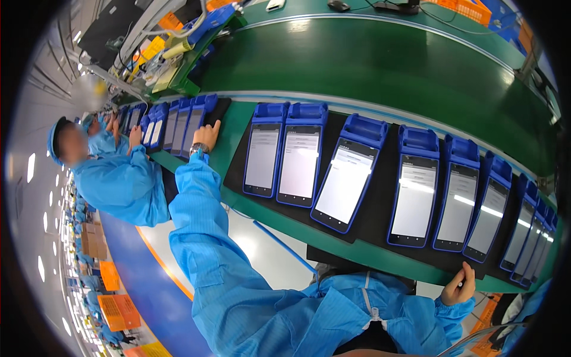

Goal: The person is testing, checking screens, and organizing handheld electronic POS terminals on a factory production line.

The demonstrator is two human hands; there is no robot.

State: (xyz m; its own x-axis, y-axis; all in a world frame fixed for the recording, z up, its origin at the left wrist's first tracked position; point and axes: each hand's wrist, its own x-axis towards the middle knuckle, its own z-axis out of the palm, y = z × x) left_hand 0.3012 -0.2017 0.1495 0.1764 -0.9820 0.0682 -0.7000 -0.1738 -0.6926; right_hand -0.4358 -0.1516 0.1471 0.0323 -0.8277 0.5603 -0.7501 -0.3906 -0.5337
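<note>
Head view: blue-framed, rectangular handheld terminals with lit glass screens (346, 178) are laid face up in a row on flat black matting (377, 191) along a smooth green desk (236, 134).
Left hand: bare left hand (206, 137) is placed at a blue-cased terminal with a grey screen (192, 126) in the farther group; whether it is grasped or merely touched by the fingers cannot be told.
Right hand: bare right hand (458, 288) is held by the near desk edge, fingers curled inward; whether anything small is enclosed cannot be told.
Terminal handling: moderate weight, top-heavy balance and a stiff case are to be expected; glass is judged slippery and fragile.
Terminal hold: both long frame edges or the thick blue top housing (366, 130) should be gripped; screen pressure should be avoided.
</note>
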